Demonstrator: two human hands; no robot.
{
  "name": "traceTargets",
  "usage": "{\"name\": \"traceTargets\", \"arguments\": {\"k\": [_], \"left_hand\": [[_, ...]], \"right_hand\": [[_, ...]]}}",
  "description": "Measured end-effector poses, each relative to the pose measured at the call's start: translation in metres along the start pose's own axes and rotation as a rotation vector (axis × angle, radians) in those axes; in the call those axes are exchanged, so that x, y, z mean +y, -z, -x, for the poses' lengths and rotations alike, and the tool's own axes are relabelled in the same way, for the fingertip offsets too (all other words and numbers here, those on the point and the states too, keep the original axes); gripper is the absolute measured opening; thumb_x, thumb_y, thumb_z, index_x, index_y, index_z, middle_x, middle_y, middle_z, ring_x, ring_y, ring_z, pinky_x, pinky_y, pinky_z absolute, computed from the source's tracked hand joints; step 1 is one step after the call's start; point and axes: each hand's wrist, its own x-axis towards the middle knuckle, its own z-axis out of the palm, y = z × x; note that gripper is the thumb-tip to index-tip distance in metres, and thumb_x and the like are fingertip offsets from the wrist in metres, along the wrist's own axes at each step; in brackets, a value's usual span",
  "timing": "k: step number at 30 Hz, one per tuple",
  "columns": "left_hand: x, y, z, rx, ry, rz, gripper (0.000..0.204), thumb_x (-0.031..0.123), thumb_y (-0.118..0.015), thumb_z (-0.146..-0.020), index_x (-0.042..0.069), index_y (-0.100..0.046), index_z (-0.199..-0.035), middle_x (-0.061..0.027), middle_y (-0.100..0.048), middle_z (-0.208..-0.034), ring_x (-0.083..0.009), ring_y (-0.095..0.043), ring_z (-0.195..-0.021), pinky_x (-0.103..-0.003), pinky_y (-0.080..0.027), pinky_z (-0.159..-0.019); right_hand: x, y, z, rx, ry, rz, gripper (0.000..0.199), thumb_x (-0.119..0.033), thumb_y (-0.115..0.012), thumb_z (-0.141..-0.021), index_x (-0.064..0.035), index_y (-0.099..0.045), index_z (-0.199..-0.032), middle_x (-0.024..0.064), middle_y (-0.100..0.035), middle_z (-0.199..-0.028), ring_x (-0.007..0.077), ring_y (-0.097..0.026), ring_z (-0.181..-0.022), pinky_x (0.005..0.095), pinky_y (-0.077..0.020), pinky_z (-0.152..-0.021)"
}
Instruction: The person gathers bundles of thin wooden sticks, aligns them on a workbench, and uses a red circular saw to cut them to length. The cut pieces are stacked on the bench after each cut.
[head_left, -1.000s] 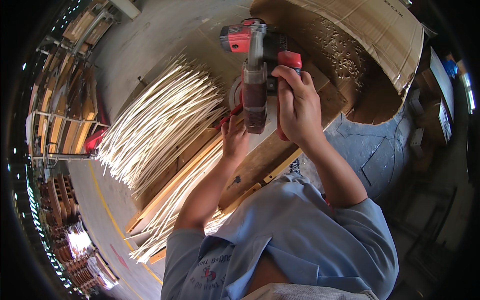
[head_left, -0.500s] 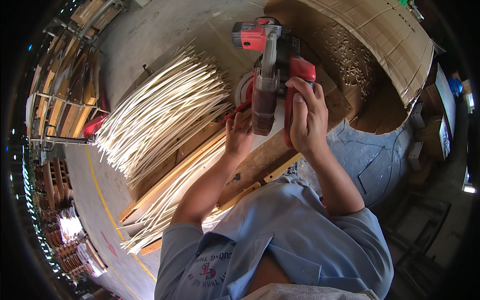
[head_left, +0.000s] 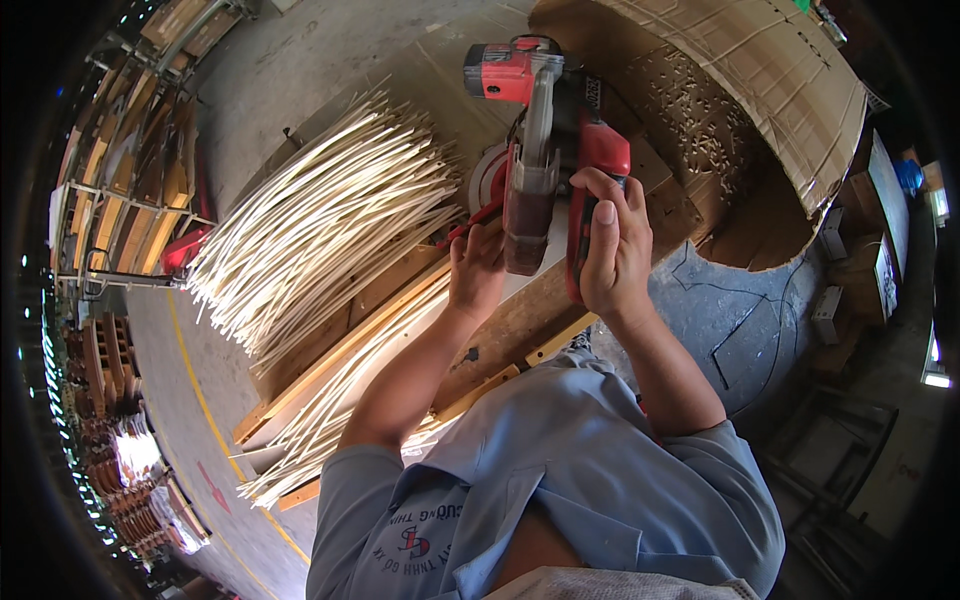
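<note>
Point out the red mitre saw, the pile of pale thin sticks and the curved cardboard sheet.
red mitre saw [head_left: 585, 150]: head view, on its red handle housing above the right hand.
pile of pale thin sticks [head_left: 320, 215]: head view, middle of the fanned bundle.
curved cardboard sheet [head_left: 760, 70]: head view, on its outer face.

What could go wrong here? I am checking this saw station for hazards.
The left hand lies close beside the round blade of the red mitre saw, so a slip could probably cut it. The long pale cane strips hang loose off the bench and might shift or whip while cut.
</note>
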Motion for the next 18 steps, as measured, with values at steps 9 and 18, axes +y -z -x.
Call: {"name": "traceTargets", "arguments": {"k": [9, 18], "left_hand": [[0.003, 0.005, -0.004, -0.013, 0.014, 0.028, 0.035, 0.016, -0.067, -0.093, 0.018, -0.073, -0.128, -0.0049, -0.065, -0.144, -0.0287, -0.052, -0.131, -0.057, -0.041, -0.1], [0.003, 0.008, -0.005, 0.013, 0.016, 0.117, 0.032, 0.018, -0.067, -0.093, 0.013, -0.072, -0.125, -0.0058, -0.066, -0.139, -0.0311, -0.052, -0.135, -0.058, -0.041, -0.101]], "right_hand": [[0.002, 0.001, 0.005, -0.017, -0.024, 0.0, 0.037, -0.033, -0.043, -0.111, -0.0106, -0.067, -0.128, 0.0192, -0.064, -0.099, 0.0388, -0.061, -0.101, 0.0456, -0.0532, -0.085], [0.004, 0.0, 0.013, -0.023, -0.044, 0.004, 0.037, -0.036, -0.045, -0.111, -0.0124, -0.068, -0.128, 0.0214, -0.063, -0.107, 0.0415, -0.063, -0.103, 0.0475, -0.0545, -0.084]]}}
